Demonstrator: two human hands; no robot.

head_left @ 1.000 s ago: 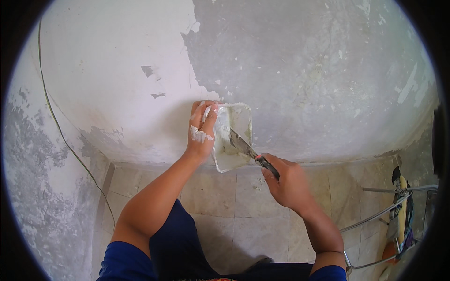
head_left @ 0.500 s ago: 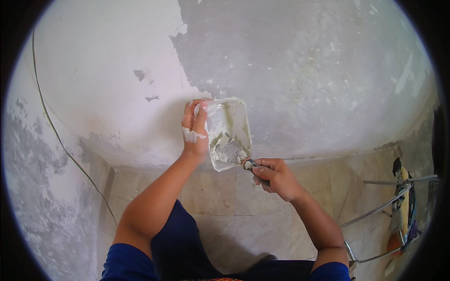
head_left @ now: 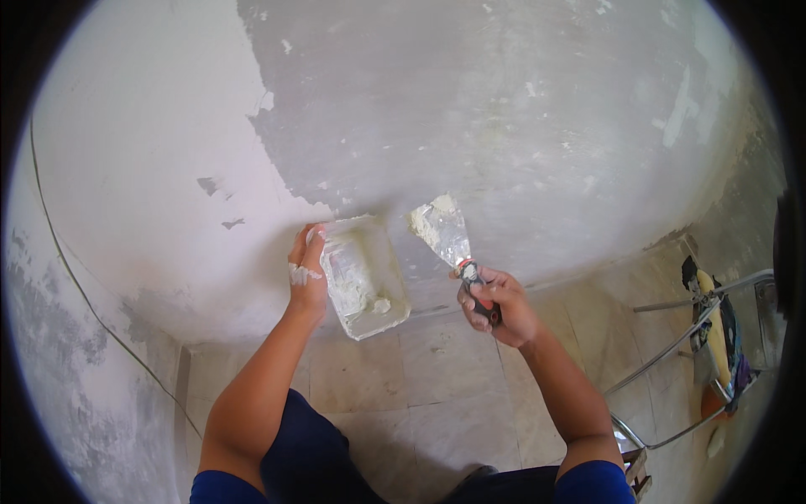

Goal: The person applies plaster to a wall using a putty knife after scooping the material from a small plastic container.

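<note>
My left hand [head_left: 310, 267] grips a clear rectangular plastic tub [head_left: 388, 269] by its left side; the tub is tilted and smeared with off-white putty, with a lump near its lower end. Dried white smears mark the back of that hand. My right hand [head_left: 497, 307] is closed round the dark and red handle of a putty knife [head_left: 453, 238]. Its wide blade points up and away, carries putty along the edge, and stands apart from the tub. Behind both is a wall [head_left: 386, 109], part white coated and part bare grey.
A cable [head_left: 88, 277] hangs down along the left wall. At the right stands a metal-tubed chair [head_left: 672, 344] with cloths and other items on it. Beige floor tiles [head_left: 449, 370] lie below, and a small wooden piece [head_left: 638, 472] sits at the lower right.
The putty knife has come up out of the tub, its blade now raised with putty on it. The tub has shifted left and down in the picture; the whole view has moved slightly.
</note>
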